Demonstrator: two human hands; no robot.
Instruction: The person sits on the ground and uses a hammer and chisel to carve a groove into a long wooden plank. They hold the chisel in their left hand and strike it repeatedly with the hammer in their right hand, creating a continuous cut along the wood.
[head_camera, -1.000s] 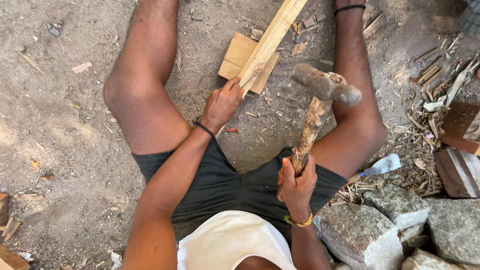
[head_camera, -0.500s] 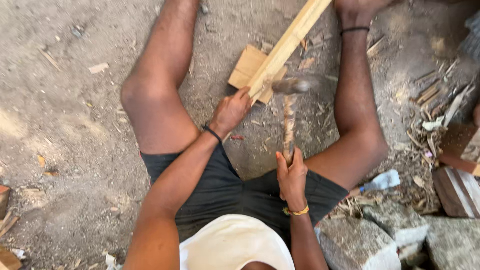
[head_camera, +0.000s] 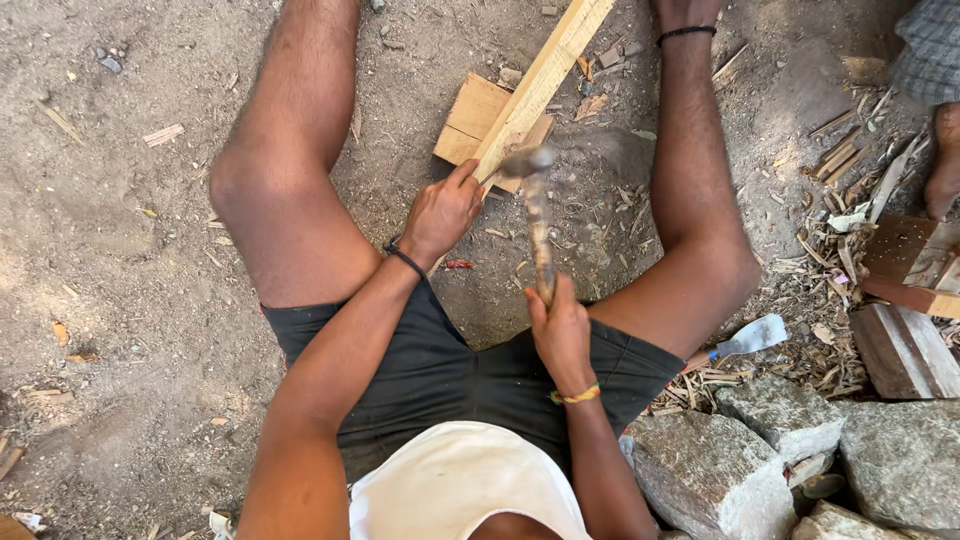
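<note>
I sit on bare dirt with my legs spread. My left hand (head_camera: 440, 212) grips the near end of a long pale wooden strip (head_camera: 545, 75), which runs up and to the right across a flat wooden block (head_camera: 470, 118). My right hand (head_camera: 560, 330) is closed around the wooden handle of a hammer (head_camera: 535, 215). The hammer's head is blurred and sits right at the strip's near end, beside my left thumb.
Rough grey stones (head_camera: 790, 460) lie at the lower right. Wood chips and shavings (head_camera: 835, 250) litter the ground on the right, beside stacked dark wood pieces (head_camera: 905, 320). Another person's foot (head_camera: 945, 165) shows at the right edge. A pale scrap (head_camera: 755, 335) lies by my right thigh.
The hammer has swung from raised on the right down and left onto the strip's near end. My left hand has kept its hold on the strip.
</note>
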